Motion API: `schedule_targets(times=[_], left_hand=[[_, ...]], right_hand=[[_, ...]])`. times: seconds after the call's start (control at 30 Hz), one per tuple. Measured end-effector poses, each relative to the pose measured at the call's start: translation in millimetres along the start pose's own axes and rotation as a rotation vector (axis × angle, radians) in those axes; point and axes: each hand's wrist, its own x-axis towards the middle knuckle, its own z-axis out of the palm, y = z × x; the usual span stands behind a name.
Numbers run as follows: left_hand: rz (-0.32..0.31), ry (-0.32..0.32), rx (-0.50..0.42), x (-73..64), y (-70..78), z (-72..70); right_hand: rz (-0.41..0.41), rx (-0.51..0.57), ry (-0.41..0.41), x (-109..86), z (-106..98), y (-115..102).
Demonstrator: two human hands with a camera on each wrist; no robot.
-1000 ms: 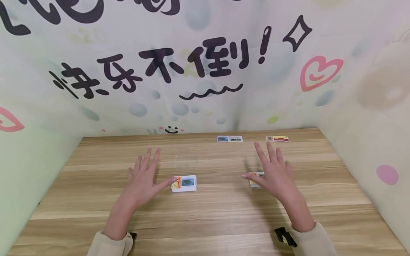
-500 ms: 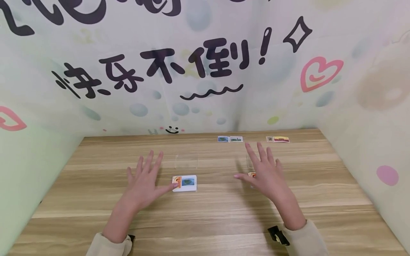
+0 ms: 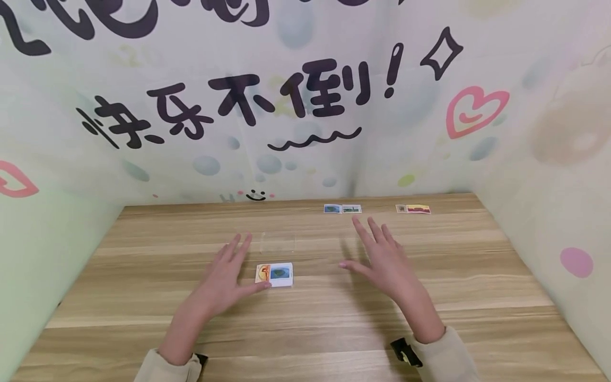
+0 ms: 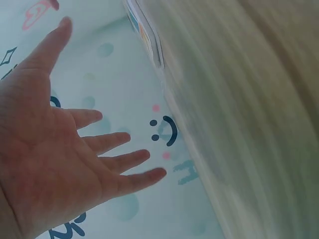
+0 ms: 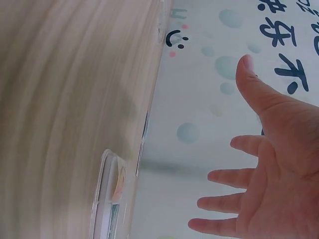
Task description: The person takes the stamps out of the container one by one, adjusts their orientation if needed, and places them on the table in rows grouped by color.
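Observation:
My left hand [image 3: 220,284] hovers over the table with its fingers spread, holding nothing. Its thumb overlaps the near edge of a small white stack [image 3: 285,281] with an orange stamp and a blue stamp on top. In the left wrist view the palm of the left hand [image 4: 60,159] is bare, and the stack's edge [image 4: 149,40] shows on the table. My right hand [image 3: 389,269] is also held over the table, fingers straight and apart, nothing in it. It hides a second stack in the head view; the right wrist view shows that stack [image 5: 105,199] below the hand.
A clear, thin plastic rectangle [image 3: 278,242] lies behind the left stack. At the table's back edge are a pair of blue and grey stamps [image 3: 342,209] and another pair with a red-and-yellow one [image 3: 418,209]. A printed cloth [image 3: 305,170] backs the wooden table [image 3: 305,339].
Both hands have moved inward, the right one clearly leftward, now covering the right stack. The left thumb has slid toward the near edge of the left stack. The stamps and stacks have stayed put.

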Motion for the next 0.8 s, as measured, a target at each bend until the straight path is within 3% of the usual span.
schedule_targets(times=[0.13,0.33,0.8], left_hand=[[0.031,-0.013,-0.05,0.7,-1.1,1.3],[0.03,-0.036,-0.09,1.7,-0.3,3.3],[0.062,-0.034,-0.164,3.0,-1.2,5.5]], right_hand=[[-0.017,0.017,0.015,0.5,1,-1],[-0.03,0.035,0.017,1.4,2,-5],[-0.069,0.093,0.003,8.0,11,-12]])
